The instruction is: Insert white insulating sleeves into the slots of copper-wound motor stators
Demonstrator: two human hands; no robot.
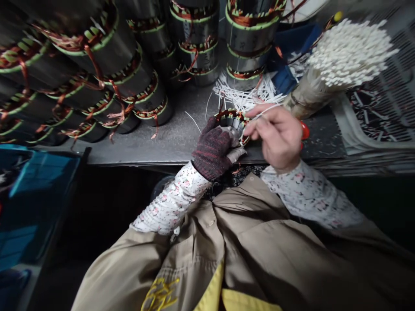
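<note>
A motor stator (234, 117) with copper windings and pale green slot liners sits near the bench's front edge. My left hand (215, 147), in a dark knitted glove with pale coverings on some fingers, is wrapped round the stator's left and near side. Over its right rim, my bare right hand (275, 131) pinches a thin white tie (264, 111), whose free end sticks out to the upper right. The fingers hide part of the tie and of the rim. Loose white ties (244, 91) lie in a pile just behind the stator.
Stacked stators (197, 43) stand along the back and left of the bench (145, 149). At the right, a bundle of white sticks (353, 54) leans beside a slatted basket (382, 140) of scraps. Red handles (304, 130) show behind my right hand. A blue bin (45, 172) is at far left.
</note>
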